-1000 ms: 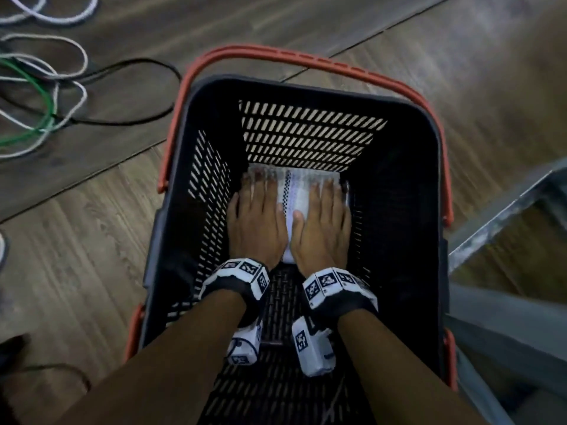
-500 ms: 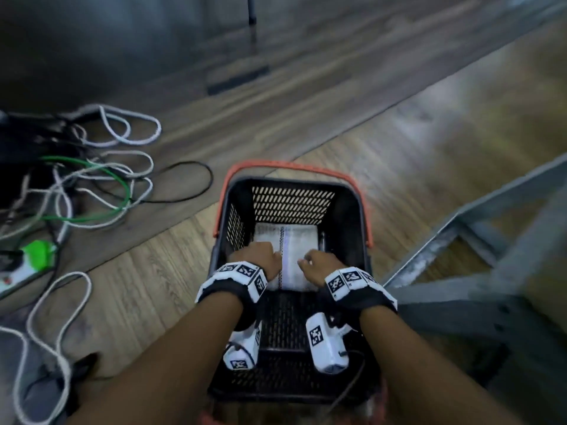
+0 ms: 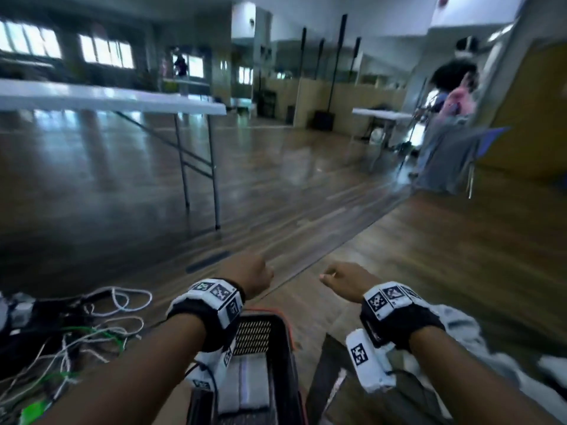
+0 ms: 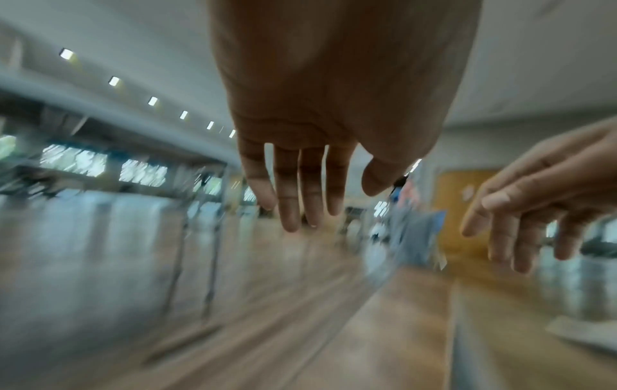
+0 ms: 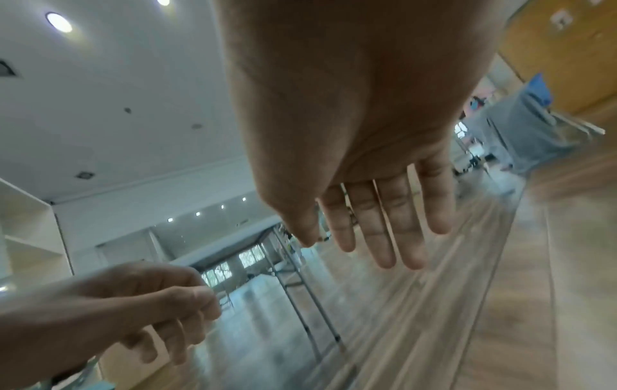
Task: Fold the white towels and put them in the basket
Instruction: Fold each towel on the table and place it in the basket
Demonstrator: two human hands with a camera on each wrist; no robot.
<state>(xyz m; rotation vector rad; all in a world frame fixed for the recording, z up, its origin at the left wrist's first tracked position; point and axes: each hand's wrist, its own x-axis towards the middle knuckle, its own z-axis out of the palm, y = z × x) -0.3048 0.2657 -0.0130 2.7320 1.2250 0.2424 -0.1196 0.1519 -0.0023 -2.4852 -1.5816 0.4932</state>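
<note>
Hanging empty, fingers loose — left hand (image 3: 256, 276), right hand (image 3: 343, 279) — above one basket (image 3: 283, 357) holding seemingly one folded towel (image 3: 245, 384).

The basket (image 3: 283, 348) runs off the head view's bottom edge, its near end unseen, and the left forearm and wrist camera cover its left wall. The folded towel (image 3: 245, 384) inside is partly hidden behind that camera. Both wrist views are smeared; the floor and far tables blur into streaks.
</note>
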